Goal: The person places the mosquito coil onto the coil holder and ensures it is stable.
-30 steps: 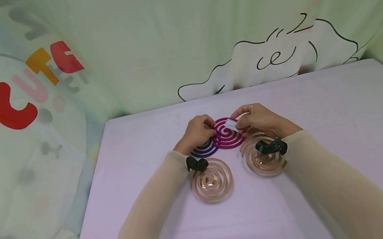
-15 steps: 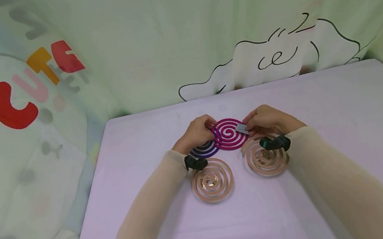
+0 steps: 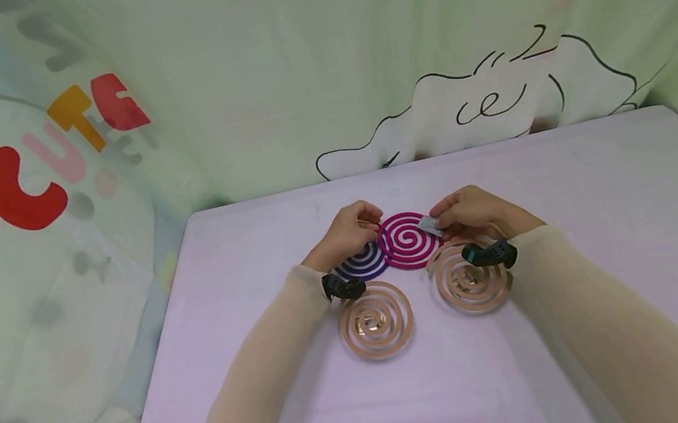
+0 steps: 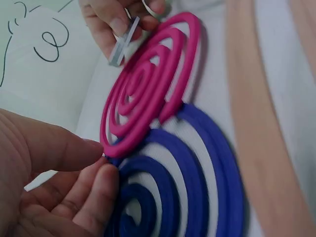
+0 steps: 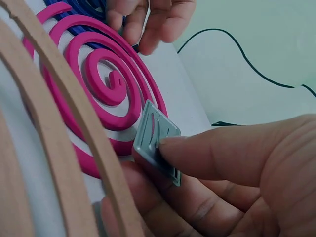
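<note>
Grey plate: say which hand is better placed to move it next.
Probably the right hand, which pinches the grey plate; the left hand is across the pink coil from it.

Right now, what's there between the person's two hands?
The pink spiral lies between the left hand and right hand, overlapping the blue spiral. The right hand pinches a small plate. The head view shows both.

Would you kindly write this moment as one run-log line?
left hand: at edge of pink coil; right hand: pinching grey plate; pink coil: overlapping blue coil; two tan coils: nearer viewer
</note>
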{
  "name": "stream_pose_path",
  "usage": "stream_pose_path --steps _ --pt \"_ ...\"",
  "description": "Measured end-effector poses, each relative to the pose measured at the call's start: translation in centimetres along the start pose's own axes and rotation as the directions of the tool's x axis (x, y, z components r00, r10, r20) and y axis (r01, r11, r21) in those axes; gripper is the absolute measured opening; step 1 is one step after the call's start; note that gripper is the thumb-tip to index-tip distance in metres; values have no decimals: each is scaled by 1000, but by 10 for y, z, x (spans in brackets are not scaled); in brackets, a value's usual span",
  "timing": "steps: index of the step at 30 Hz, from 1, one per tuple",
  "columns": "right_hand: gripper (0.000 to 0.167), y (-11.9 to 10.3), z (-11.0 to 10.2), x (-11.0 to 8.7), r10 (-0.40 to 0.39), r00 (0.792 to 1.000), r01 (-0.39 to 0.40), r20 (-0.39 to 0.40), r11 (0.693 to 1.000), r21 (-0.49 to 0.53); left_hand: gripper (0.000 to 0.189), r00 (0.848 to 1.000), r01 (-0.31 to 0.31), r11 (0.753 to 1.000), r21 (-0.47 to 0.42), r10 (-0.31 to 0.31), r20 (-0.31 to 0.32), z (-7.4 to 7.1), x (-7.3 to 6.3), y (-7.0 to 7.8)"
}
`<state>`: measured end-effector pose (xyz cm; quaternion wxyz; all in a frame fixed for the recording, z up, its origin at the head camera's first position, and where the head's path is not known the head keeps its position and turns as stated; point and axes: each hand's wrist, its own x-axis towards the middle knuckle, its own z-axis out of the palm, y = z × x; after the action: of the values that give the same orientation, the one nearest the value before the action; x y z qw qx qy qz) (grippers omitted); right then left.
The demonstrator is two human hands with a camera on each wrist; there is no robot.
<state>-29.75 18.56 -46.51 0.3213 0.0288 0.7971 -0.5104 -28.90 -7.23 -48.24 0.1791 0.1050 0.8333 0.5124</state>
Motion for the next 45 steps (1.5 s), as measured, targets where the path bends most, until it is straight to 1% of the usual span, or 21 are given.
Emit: stream_pose_path --steps 3,6,10,14,19,26,28,31,32,34,37,40,41,43,45 --pt "43 -2 -1 -2 -3 1000 3 -4 1000 2 38 1000 2 997 80 -2 7 -1 -1 0" --pt "43 -2 -2 -4 1 1000 -1 -7 1000 0 37 1000 -15 987 160 12 17 -2 -1 1" --pt "44 0 -3 -3 -8 1000 8 -3 1000 -2 36 999 -31 963 268 26 24 -3 -2 3" --pt "44 1 -4 -2 -7 1000 7 -3 1000 -8 33 999 -43 936 350 36 26 -6 -2 2" --pt "43 1 -4 -1 8 1000 -8 -18 1000 -20 30 999 -52 916 398 47 24 -11 -2 0" --pt "42 2 -5 -2 0 1000 0 -19 1000 -6 31 998 -61 889 454 39 57 -16 -3 0" --pt "42 2 -5 -3 -2 1000 2 -21 1000 -5 30 998 -60 880 470 39 54 -17 -3 1" --pt "42 2 -6 -4 -2 1000 2 -24 1000 -7 26 998 -64 867 495 55 33 -16 -3 2" --pt "42 2 -6 -5 -4 1000 4 -24 1000 -8 23 998 -66 867 495 63 23 -15 -3 3" --pt "40 2 -6 -6 -9 1000 9 -26 1000 -8 20 997 -78 876 476 83 11 -12 -2 6" --pt "40 -1 -5 -8 -29 999 29 -22 1000 -3 23 995 -94 916 390 92 23 -5 0 13" --pt "41 -7 -1 -11 -51 999 51 -4 999 -2 27 995 -85 961 264 71 64 3 2 17" --pt "41 -9 1 -13 -57 998 57 2 998 -2 27 995 -76 971 228 60 76 5 3 18" --pt "40 -13 4 -15 -64 998 64 12 998 -2 27 995 -56 984 166 41 94 9 4 19" --pt "39 -16 6 -16 -69 997 69 19 998 1 26 993 -44 992 121 30 114 11 6 20"
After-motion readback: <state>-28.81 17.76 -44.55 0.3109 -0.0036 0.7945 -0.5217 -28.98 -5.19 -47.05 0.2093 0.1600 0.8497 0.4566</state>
